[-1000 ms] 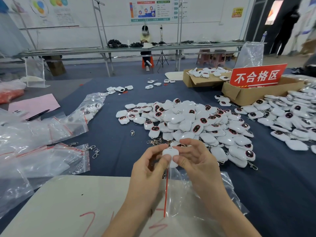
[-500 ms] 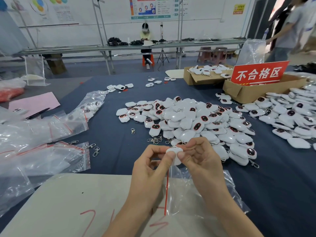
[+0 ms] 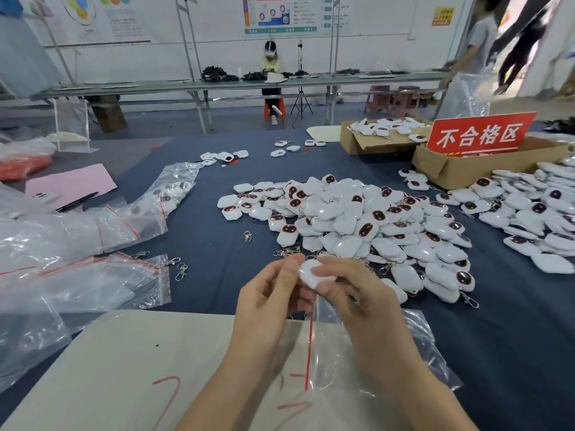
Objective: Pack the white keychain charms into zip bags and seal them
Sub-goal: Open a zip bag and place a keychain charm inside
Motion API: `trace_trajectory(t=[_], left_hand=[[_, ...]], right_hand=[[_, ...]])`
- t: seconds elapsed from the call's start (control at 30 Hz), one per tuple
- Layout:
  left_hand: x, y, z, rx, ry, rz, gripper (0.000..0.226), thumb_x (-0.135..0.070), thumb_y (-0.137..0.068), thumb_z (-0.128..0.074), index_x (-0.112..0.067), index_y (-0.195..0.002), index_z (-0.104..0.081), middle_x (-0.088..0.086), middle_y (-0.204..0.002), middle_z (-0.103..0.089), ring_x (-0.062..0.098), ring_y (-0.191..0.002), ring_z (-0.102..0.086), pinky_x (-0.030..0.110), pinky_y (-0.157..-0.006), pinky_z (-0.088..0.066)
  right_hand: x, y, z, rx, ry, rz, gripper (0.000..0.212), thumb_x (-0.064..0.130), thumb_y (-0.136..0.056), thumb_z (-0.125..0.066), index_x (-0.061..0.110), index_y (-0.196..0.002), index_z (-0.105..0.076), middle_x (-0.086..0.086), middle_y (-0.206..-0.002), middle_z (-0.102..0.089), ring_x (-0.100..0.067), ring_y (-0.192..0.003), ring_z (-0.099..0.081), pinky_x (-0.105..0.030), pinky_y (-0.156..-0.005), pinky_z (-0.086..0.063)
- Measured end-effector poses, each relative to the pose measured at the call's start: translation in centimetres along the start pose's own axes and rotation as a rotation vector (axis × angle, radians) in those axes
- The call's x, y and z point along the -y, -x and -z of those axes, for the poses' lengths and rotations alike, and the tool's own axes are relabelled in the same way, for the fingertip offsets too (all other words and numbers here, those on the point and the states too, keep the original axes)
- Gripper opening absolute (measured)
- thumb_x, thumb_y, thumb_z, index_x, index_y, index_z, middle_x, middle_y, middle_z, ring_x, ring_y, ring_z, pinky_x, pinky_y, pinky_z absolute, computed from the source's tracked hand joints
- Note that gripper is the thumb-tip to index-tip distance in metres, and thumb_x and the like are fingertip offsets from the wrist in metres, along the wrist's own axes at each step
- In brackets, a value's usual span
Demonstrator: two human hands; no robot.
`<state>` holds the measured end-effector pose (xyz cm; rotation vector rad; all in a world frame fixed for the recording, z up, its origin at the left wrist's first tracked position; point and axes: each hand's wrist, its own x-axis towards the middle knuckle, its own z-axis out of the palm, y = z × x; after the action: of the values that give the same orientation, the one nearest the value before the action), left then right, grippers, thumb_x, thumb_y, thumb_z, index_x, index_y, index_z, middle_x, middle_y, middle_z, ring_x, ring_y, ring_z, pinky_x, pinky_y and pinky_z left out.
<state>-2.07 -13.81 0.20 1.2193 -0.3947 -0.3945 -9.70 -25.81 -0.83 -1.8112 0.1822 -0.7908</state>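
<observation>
White plastic is showing between the fingertips: the left hand [image 3: 270, 301] and the right hand [image 3: 361, 306] are both pinching one keychain charm [image 3: 313, 273] with curled fingers, just above the red-striped mouth of a clear zip bag [image 3: 418, 337]. The bag is lying under the right hand on a beige board [image 3: 124, 368]. Beyond, the pile of charms [image 3: 357, 219] is lying on the blue cloth [image 3: 217, 286], with spare bags [image 3: 77, 284] lying to the left.
</observation>
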Motion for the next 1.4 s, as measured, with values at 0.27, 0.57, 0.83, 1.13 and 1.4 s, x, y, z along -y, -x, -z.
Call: trace_trajectory(t=[0.27,0.57,0.83,1.13,1.4], left_hand=[[0.2,0.3,0.2,0.083,-0.281,-0.173,0.020,-0.035,-0.090,-0.061,-0.031,-0.104,-0.073,-0.007,-0.097,-0.075,0.004,-0.084,-0.069,0.018,-0.074,-0.053],[-1.6,-1.1,4.6,0.031,-0.501,0.042,0.018,-0.022,-0.101,-0.059,-0.020,-0.097,-0.077,-0.002,-0.060,-0.062,0.011,-0.055,-0.054,0.018,-0.055,-0.047],[-2.1,-0.3,4.8,0.312,-0.577,0.313,0.015,-0.026,-0.098,-0.066,-0.013,-0.103,-0.066,0.011,-0.068,-0.068,0.017,-0.052,-0.056,0.018,-0.046,-0.039],[-1.0,1.0,2.6,0.618,-0.660,0.249,0.023,-0.039,-0.101,-0.057,-0.032,-0.084,-0.070,0.002,-0.061,-0.057,0.016,-0.052,-0.051,0.021,-0.049,-0.043],[0.8,1.9,0.9,0.547,-0.523,0.107,0.011,-0.025,-0.103,-0.055,-0.023,-0.108,-0.064,-0.008,-0.074,-0.068,0.010,-0.051,-0.039,0.022,-0.048,-0.032]], right_hand=[[0.7,-0.5,0.5,-0.049,-0.321,-0.261,0.034,0.041,-0.092,-0.054,0.010,-0.094,-0.067,-0.009,-0.077,-0.076,-0.017,-0.065,-0.073,-0.020,-0.062,-0.056],[-0.6,-0.2,1.1,0.011,0.020,-0.176,0.021,0.033,-0.102,-0.052,0.043,-0.100,-0.070,0.017,-0.091,-0.075,-0.001,-0.087,-0.068,-0.011,-0.075,-0.049],[-2.2,0.4,0.5,0.163,0.400,-0.126,0.028,0.048,-0.096,-0.055,0.044,-0.123,-0.059,0.030,-0.106,-0.062,0.004,-0.112,-0.052,-0.015,-0.096,-0.039],[-2.2,0.0,0.7,0.109,0.338,-0.123,0.030,0.020,-0.095,-0.066,0.049,-0.094,-0.060,0.010,-0.087,-0.058,-0.002,-0.085,-0.053,-0.014,-0.078,-0.038],[-1.5,-0.6,1.2,-0.160,0.159,-0.199,0.021,0.025,-0.091,-0.071,0.046,-0.091,-0.067,0.018,-0.084,-0.060,-0.001,-0.072,-0.053,-0.008,-0.065,-0.041]])
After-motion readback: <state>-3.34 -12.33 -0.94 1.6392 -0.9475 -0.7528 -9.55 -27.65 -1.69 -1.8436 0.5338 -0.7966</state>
